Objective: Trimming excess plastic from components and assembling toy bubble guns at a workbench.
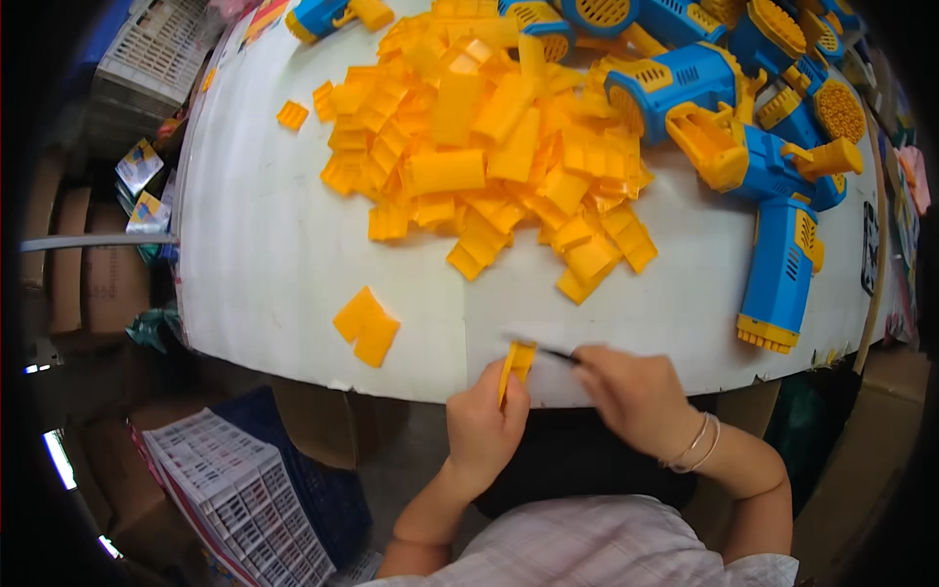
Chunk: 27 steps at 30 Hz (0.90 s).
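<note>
Near the front edge of the white table [430,323], my left hand [481,423] pinches a small yellow plastic piece [518,360], held tilted on edge. My right hand [636,396] is closed around a slim dark tool [558,352]. Its thin end reaches the top of the yellow piece; motion blurs it, so I cannot tell its exact kind. A flat yellow piece with a notch [369,328] lies to the left of my hands. Beyond them spreads a large heap of ridged yellow plastic pieces [445,171], with one small piece [291,115] apart at its left.
Several blue and yellow toy blasters [778,264] crowd the table's right and far side; one toy [328,18] lies far left. White plastic crates stand at the upper left [156,49] and below the table [235,489]. Cardboard boxes [108,284] sit left.
</note>
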Available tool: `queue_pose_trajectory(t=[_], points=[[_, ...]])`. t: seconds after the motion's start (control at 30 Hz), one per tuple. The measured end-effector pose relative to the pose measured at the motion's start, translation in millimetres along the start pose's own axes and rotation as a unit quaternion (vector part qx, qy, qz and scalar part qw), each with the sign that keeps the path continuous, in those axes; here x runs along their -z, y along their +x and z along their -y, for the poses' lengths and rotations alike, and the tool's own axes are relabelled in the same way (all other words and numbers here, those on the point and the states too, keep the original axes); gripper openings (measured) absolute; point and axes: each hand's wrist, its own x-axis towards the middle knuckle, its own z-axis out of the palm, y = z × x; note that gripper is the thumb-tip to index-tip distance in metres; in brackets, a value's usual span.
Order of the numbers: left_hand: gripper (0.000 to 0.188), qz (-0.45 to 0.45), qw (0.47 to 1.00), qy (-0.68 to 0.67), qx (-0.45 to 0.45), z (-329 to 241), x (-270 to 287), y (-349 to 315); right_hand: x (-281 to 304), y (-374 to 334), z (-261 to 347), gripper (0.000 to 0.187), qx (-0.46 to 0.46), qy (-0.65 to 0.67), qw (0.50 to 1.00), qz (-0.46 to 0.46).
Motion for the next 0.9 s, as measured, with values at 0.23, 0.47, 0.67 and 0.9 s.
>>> queue_pose_trajectory(t=[0.23, 0.47, 0.67, 0.9], points=[[0.017, 0.073, 0.981, -0.136, 0.113, -3, 4, -1, 1, -2, 4, 0.016, 0.030, -0.010, 0.999, 0.027], [0.020, 0.083, 0.963, -0.211, 0.144, -11, 5, 2, 5, 2, 4, 0.015, 0.020, -0.027, 0.998, 0.052], [0.022, 0.088, 0.961, -0.229, 0.128, -14, 5, 3, 6, -3, 8, 0.015, 0.027, -0.055, 0.997, 0.040], [0.015, -0.008, 0.996, 0.062, -0.070, -6, 2, 2, 8, -1, 8, 0.015, 0.033, -0.019, 0.999, 0.037]])
